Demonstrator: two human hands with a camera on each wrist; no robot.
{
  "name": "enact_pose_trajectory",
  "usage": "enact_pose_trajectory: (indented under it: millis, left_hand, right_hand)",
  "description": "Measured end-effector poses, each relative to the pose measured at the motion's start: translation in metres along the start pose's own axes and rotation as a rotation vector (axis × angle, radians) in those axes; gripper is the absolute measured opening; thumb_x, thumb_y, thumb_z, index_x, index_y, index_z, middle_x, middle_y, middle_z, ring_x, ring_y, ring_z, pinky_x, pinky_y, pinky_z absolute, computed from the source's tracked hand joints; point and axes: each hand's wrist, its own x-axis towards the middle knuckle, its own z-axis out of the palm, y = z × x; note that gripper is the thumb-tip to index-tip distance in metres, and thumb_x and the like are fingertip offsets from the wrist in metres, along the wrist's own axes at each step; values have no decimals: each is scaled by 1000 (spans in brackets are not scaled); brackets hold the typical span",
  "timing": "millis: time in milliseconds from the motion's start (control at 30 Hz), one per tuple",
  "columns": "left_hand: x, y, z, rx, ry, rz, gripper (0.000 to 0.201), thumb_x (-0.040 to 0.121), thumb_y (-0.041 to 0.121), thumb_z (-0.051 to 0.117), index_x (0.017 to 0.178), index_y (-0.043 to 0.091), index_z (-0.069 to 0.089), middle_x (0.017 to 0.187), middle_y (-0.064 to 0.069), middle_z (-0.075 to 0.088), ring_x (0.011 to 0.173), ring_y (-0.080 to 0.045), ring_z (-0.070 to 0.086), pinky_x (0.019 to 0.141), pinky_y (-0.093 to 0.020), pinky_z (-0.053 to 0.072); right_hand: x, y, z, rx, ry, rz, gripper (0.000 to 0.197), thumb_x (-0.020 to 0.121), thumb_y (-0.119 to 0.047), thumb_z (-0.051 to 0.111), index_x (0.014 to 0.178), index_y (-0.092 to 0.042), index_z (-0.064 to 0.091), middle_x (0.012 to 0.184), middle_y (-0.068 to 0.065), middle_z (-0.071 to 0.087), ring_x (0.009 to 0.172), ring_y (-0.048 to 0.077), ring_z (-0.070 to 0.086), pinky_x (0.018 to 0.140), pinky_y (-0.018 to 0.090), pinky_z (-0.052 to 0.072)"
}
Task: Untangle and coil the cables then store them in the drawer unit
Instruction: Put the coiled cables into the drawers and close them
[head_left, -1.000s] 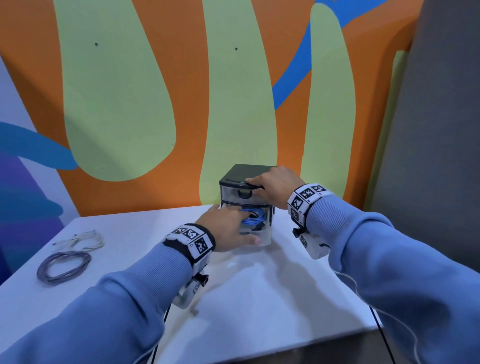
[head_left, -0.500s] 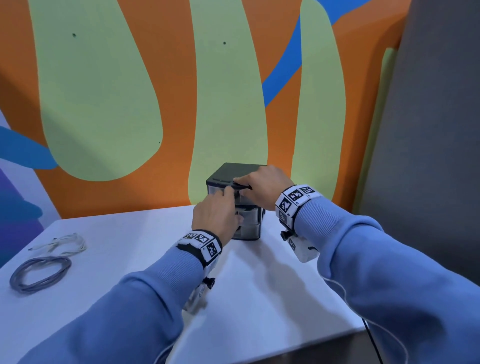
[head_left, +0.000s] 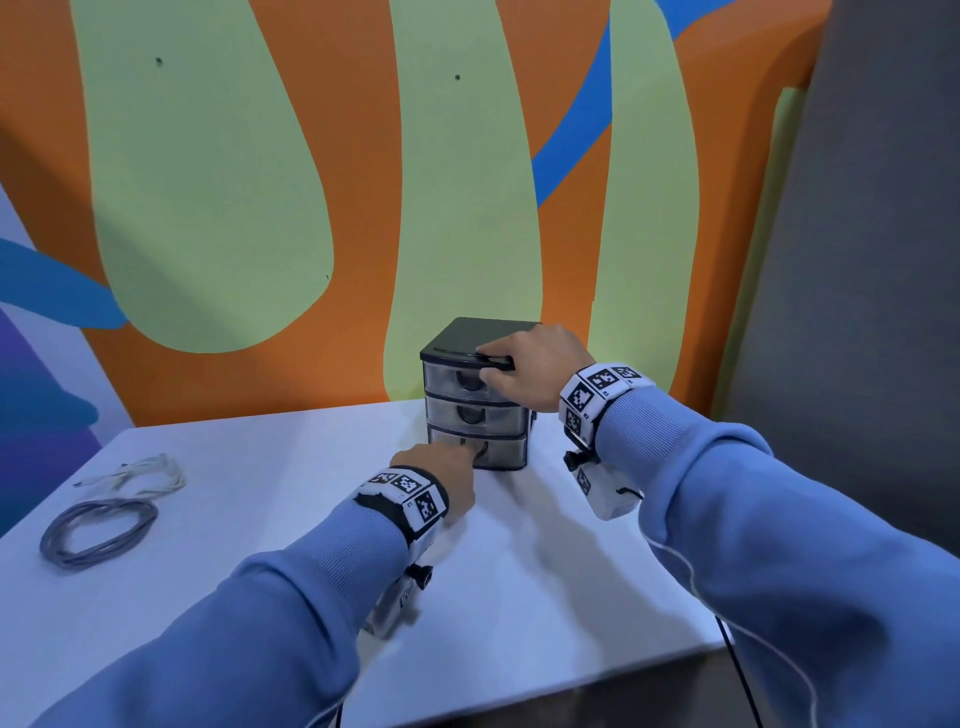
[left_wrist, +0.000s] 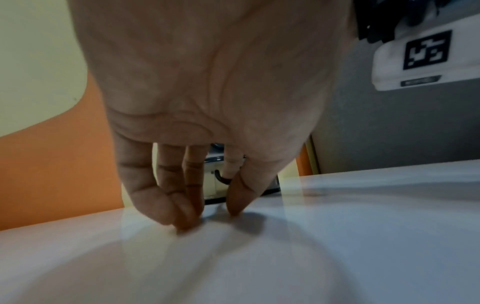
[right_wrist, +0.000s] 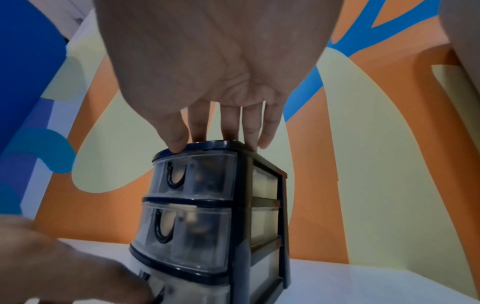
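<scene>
A: White table (head_left: 291, 582) against an orange, green and blue painted wall (head_left: 218, 182). Entry one, the hands?

B: Right hand (head_left: 535, 371) laid over the front right corner of the drawer unit (head_left: 475, 397), fingers fairly straight on the black top, thumb down beside the top drawer (head_left: 457, 376); nothing gripped. Left hand (head_left: 441, 467) low at the table, index finger hooked into the dark handle of the bottom drawer (head_left: 493, 452), remaining fingers curled with tips toward the tabletop.

A: Entry two, containers?

B: Three translucent drawers stacked, all pushed in. Contents cannot be told through the cloudy fronts.

A: Entry three, cables?

B: Grey cable (head_left: 98, 532), coiled in a loop, lying at the table's left edge; white cable (head_left: 140, 473), loosely bundled, just behind it. Both well apart from either hand and from the unit
</scene>
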Motion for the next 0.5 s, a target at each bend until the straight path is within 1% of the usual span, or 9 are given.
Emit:
enact_pose_trajectory:
  millis: [33,67,100,167,233,333,400,500]
  left_hand:
    - [-1,-2,0,-17,-17,12,68,93,11,56,157,30,40,134,-9,64,117,-33,65,95,-41,56]
    - [-4,-4,-2,-35,-17,26,71,93,10,56,158,33,39,130,-8,64,113,-33,65,94,-41,57]
    - [-8,-5,-2,-55,-9,39,69,94,11,54,157,35,40,127,-8,64,111,-32,65,92,-39,56]
    - [-18,-8,-1,-88,5,58,65,95,12,52,154,37,43,131,-8,64,113,-32,65,90,-37,55]
    - [-31,-13,2,-109,8,72,63,95,14,52,152,38,45,132,-7,65,114,-32,65,87,-34,52]
    - [-50,-22,10,-143,15,98,62,95,19,52,152,39,44,127,-4,66,113,-29,65,82,-33,47]
    - [-63,-26,13,-145,29,117,59,96,22,52,153,39,45,131,-3,64,116,-28,64,82,-33,44]
    - [-80,-28,18,-124,36,150,56,98,27,53,153,36,46,138,-3,61,119,-29,62,82,-34,43]
  right_hand:
    - [-1,1,-1,30,4,13,42,103,-47,49,143,-40,60,118,-6,77,111,25,68,78,28,47]
    - [-2,2,-1,47,8,20,40,104,-45,49,143,-41,61,121,-7,76,111,24,68,78,27,46]
    - [-2,3,-1,51,7,23,39,105,-43,49,142,-41,61,123,-8,75,112,24,68,76,27,44]
    - [-1,2,-2,45,1,22,39,106,-43,49,143,-41,61,125,-8,75,113,23,68,75,26,42]
    - [0,0,-3,45,-5,25,38,106,-43,49,143,-41,61,126,-9,74,114,23,67,75,25,40]
    - [0,-3,-4,50,-10,36,38,106,-40,49,143,-40,61,127,-8,74,112,23,67,75,24,39]
    - [-1,-3,-6,57,-19,40,38,107,-40,49,143,-40,61,128,-8,73,113,23,67,75,24,39]
    - [-2,-5,-8,73,-36,47,37,107,-38,50,143,-38,61,127,-8,74,109,22,67,75,22,37]
